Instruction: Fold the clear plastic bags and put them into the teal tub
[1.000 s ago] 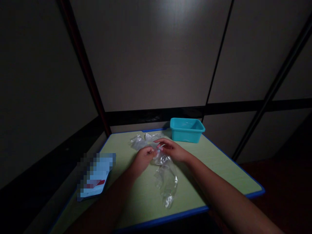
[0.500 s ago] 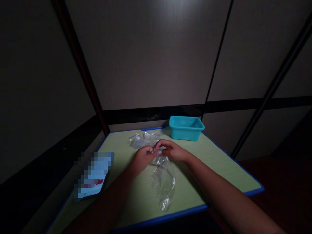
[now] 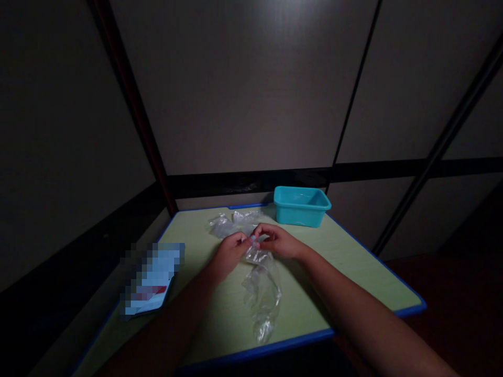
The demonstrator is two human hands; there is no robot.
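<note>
Over the middle of the table, my left hand (image 3: 231,253) and my right hand (image 3: 277,242) meet, with fingertips pinched together on a clear plastic bag (image 3: 262,285). The crumpled bag trails from my fingers down towards the table's front edge. Between the fingertips is a small pale, bluish bit, too small to make out. Behind my hands lies more crumpled clear plastic (image 3: 223,225); whether it joins the piece I hold, I cannot tell.
A turquoise plastic basin (image 3: 301,214) stands at the table's back right corner. On the left side lies a phone-like device (image 3: 155,280), its screen partly pixelated. The light green table (image 3: 353,272) has a blue rim and stands against dark wall panels.
My fingertips have drawn closer together on the plastic, and my left thumb has shifted slightly. The bag, basin and device stay in place; the view has tilted a little.
</note>
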